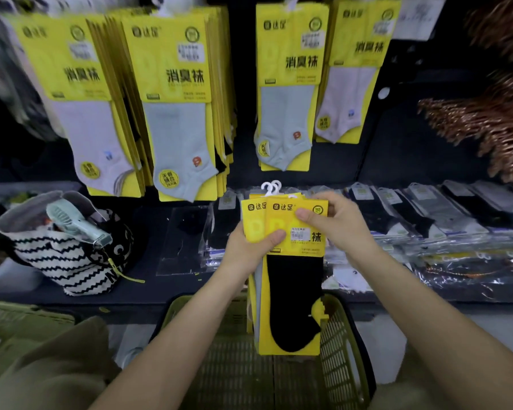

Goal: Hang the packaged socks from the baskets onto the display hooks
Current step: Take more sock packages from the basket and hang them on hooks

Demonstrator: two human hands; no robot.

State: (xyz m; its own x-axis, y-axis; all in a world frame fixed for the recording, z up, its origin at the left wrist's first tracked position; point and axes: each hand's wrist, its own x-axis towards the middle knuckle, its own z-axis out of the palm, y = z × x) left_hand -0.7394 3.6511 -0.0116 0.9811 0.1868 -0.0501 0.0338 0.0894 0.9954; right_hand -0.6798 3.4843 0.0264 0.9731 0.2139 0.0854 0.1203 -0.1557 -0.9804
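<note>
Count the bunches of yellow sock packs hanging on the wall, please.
4: lilac bunch far left, blue bunch beside it, second blue bunch right of centre, pink bunch far right. More may be hidden.

A black-and-white zigzag tote bag (57, 255) stands near the counter's (148, 288) left end, with a pale green handheld fan (71, 221) poking from its mouth. Coppery tinsel sprays (492, 119) hang above the right end.
</note>
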